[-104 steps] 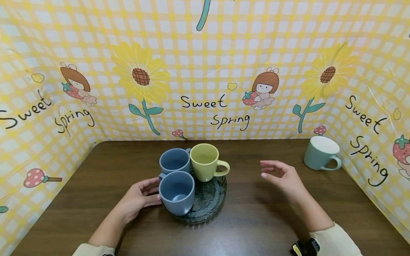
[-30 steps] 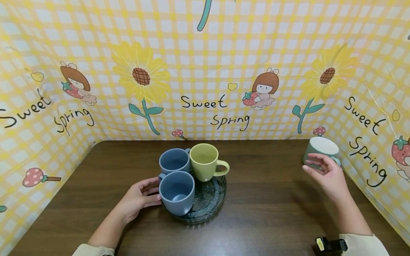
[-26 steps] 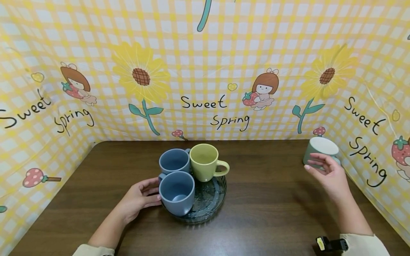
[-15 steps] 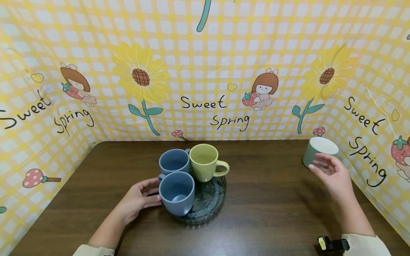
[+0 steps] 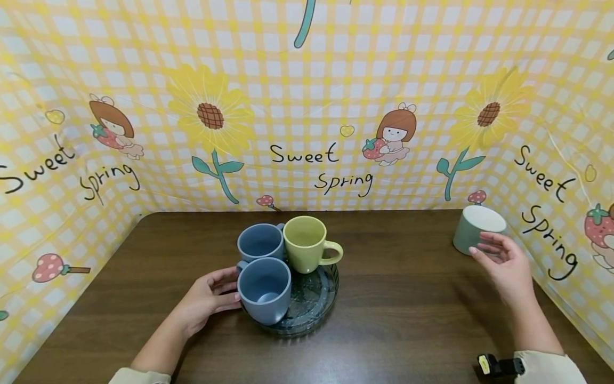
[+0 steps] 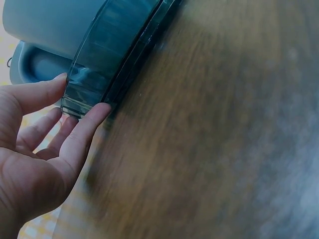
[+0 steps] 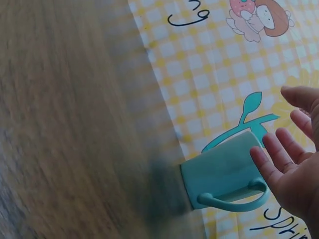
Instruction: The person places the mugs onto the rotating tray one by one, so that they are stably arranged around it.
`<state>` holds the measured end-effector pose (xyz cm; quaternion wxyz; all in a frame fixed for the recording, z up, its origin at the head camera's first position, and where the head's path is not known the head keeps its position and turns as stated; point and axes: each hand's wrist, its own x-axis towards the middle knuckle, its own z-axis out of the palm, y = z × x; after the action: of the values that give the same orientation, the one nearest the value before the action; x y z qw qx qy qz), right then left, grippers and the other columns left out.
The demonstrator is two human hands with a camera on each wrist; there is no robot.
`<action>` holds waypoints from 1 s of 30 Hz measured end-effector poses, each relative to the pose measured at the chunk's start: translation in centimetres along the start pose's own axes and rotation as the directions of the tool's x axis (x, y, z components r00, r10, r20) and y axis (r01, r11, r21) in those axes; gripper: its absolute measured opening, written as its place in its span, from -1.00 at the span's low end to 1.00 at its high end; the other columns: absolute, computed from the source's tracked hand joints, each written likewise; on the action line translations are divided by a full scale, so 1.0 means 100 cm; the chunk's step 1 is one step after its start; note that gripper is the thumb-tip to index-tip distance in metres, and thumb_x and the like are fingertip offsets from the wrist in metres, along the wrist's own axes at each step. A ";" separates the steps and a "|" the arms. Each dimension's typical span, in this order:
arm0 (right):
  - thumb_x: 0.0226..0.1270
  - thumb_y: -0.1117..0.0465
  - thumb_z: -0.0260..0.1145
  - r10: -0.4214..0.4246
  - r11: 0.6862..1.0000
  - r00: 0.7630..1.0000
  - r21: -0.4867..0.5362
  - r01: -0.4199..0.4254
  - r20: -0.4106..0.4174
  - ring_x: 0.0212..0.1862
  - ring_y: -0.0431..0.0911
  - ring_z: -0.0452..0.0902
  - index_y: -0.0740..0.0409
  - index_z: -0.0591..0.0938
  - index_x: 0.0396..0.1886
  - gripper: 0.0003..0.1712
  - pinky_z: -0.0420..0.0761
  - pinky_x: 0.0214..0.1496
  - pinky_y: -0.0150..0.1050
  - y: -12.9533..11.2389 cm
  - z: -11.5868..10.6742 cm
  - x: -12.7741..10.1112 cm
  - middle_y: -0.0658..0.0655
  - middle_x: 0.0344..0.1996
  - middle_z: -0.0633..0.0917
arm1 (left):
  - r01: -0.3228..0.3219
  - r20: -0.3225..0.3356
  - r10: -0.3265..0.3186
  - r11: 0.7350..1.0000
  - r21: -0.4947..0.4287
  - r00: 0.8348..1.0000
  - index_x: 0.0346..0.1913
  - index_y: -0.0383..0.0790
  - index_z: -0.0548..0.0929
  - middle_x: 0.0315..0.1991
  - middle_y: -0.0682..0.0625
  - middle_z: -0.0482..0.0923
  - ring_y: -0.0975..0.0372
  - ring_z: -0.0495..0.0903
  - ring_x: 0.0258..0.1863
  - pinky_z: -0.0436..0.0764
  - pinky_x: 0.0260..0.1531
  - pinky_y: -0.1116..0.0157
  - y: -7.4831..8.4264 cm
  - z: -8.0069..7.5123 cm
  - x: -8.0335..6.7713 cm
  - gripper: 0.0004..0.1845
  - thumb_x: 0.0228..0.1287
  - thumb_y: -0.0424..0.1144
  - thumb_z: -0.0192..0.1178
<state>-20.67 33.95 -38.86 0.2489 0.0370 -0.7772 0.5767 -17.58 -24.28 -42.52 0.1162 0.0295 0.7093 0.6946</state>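
My left hand (image 5: 205, 300) holds the left side of a round, dark clear glass dish (image 5: 312, 298), thumb and fingers at its edge. In the left wrist view, its fingertips press on the glass wall (image 6: 99, 59). A blue mug (image 5: 264, 293) stands in the dish by that hand, with a second blue mug (image 5: 259, 242) behind it. Beside them stands a yellow-green mug (image 5: 304, 245), handle to the right. My right hand (image 5: 510, 266), fingers loosely bent, is in front of a green mug (image 5: 467, 229) with a white inside. In the right wrist view, that mug's handle (image 7: 234, 201) shows below the fingertips.
The brown wooden table (image 5: 384, 320) is walled at the back and sides by a yellow checked cloth (image 5: 297, 106) with printed flowers. The green mug stands close to the right-hand cloth. A black device (image 5: 499, 365) sits at my right wrist.
My right hand has moved from mid-table to the green mug, then slid a little further right, now covering its handle in the head view. The left hand and dish stay put.
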 end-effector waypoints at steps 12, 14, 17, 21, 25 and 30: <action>0.22 0.43 0.38 0.093 0.994 0.980 -0.045 -0.103 -0.178 -0.18 -0.38 0.53 0.23 0.63 -0.04 -0.70 0.49 -0.20 -0.68 0.013 -0.002 0.006 -0.16 -0.22 0.61 | -0.001 0.003 0.001 1.000 -0.015 1.000 0.39 -0.54 0.18 0.22 -0.30 0.40 0.15 0.55 0.06 0.65 -0.06 0.08 -0.002 -0.001 0.000 -0.23 0.18 -0.48 0.34; 0.23 0.41 0.39 0.111 0.991 0.975 -0.057 -0.124 -0.191 -0.18 -0.38 0.53 0.25 0.63 -0.03 -0.70 0.49 -0.20 -0.68 0.014 -0.004 0.007 -0.17 -0.22 0.60 | -0.012 0.009 0.012 1.000 -0.021 1.000 0.39 -0.55 0.18 0.22 -0.29 0.41 0.17 0.55 0.05 0.65 -0.07 0.08 -0.002 -0.001 0.000 -0.23 0.18 -0.49 0.33; 0.23 0.38 0.39 0.135 0.986 0.970 -0.071 -0.152 -0.203 -0.18 -0.39 0.52 0.25 0.62 -0.02 -0.70 0.48 -0.19 -0.68 0.017 -0.006 0.008 -0.19 -0.22 0.59 | -0.017 0.013 0.017 0.999 -0.031 1.000 0.39 -0.55 0.17 0.21 -0.28 0.41 0.17 0.55 0.05 0.65 -0.07 0.08 -0.001 -0.001 0.000 -0.24 0.19 -0.50 0.32; 0.25 0.33 0.39 0.152 0.978 0.967 -0.110 -0.177 -0.204 -0.19 -0.41 0.49 0.18 0.62 -0.03 -0.72 0.46 -0.21 -0.70 0.020 -0.013 0.010 -0.24 -0.26 0.57 | -0.011 0.012 0.011 0.999 -0.034 1.000 0.40 -0.54 0.18 0.23 -0.28 0.41 0.16 0.55 0.06 0.65 -0.07 0.08 -0.001 0.000 0.000 -0.24 0.19 -0.50 0.32; 0.26 0.28 0.39 0.189 0.963 0.958 -0.148 -0.224 -0.217 -0.23 -0.45 0.46 0.08 0.62 -0.07 -0.76 0.45 -0.25 -0.70 0.022 -0.017 0.015 -0.29 -0.30 0.55 | -0.012 0.008 0.012 0.999 -0.033 1.000 0.40 -0.54 0.18 0.22 -0.28 0.41 0.16 0.55 0.06 0.65 -0.07 0.08 -0.001 0.000 -0.001 -0.24 0.20 -0.50 0.31; 0.25 0.22 0.40 0.251 0.931 0.923 -0.187 -0.312 -0.290 -0.29 -0.47 0.41 -0.02 0.63 -0.12 -0.79 0.43 -0.33 -0.69 0.024 -0.019 0.020 -0.29 -0.33 0.51 | -0.010 0.012 0.010 0.999 -0.032 1.000 0.40 -0.53 0.18 0.23 -0.28 0.41 0.15 0.55 0.06 0.65 -0.07 0.08 0.000 0.000 -0.001 -0.24 0.20 -0.50 0.31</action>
<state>-22.62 36.97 -39.70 0.2658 -0.1812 -0.7962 0.5125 -17.46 -24.27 -42.54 0.1174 0.0352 0.6974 0.7061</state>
